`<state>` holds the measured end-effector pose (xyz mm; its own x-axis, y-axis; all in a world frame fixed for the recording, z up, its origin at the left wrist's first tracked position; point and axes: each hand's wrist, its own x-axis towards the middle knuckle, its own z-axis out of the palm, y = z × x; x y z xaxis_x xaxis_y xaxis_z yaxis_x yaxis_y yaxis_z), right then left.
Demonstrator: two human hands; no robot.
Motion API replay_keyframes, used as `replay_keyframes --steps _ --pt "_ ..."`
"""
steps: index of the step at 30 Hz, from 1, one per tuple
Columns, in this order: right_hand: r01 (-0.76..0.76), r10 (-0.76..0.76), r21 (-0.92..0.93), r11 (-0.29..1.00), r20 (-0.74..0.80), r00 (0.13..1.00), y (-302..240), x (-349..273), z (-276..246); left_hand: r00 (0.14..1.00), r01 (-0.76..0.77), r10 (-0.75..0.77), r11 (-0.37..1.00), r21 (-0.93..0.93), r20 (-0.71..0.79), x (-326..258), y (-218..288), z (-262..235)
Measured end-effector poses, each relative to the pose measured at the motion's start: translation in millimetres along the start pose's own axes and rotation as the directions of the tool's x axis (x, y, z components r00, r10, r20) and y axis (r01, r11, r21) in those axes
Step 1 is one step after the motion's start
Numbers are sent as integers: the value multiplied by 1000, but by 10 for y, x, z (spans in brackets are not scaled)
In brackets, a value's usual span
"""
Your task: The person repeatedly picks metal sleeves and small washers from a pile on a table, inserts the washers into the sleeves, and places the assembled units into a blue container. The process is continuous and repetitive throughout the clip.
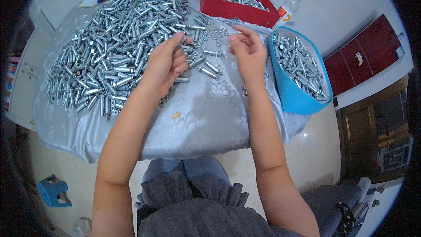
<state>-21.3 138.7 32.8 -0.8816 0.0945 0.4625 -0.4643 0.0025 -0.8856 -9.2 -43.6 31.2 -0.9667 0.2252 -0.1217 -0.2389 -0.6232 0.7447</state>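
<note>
Seated at a table draped in shiny grey patterned cloth (pixel 197 123). Left hand (pixel 164 63) curled around a silvery metal bolt (pixel 186 40), fingertips pinching it. Right hand (pixel 247 50) raised just beside, fingers loosely bent, gripping nothing discernible. Left of both: sprawling heap of silvery steel bolts (pixel 114 48). Right: blue plastic bin (pixel 291 90) holding more. Beyond: red cardboard box (pixel 234 2).
</note>
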Motion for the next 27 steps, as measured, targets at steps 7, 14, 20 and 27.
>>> replay_keyframes --steps 7,14,20,27 --pt "-37 -93 -509 860 -227 970 298 170 -371 1000 26 -26 997 -74 11 28 31 -74" --pt "-315 167 -924 218 -283 945 313 71 -479 999 17 -17 1000 10 -42 11 36 -69" --pt "-297 507 -955 11 -251 825 197 54 -480 998 28 -28 1000 11 -52 -6 57 -82" --pt "-212 398 -977 12 -190 897 287 6 -532 998 46 -43 995 91 -42 -22 17 -9"
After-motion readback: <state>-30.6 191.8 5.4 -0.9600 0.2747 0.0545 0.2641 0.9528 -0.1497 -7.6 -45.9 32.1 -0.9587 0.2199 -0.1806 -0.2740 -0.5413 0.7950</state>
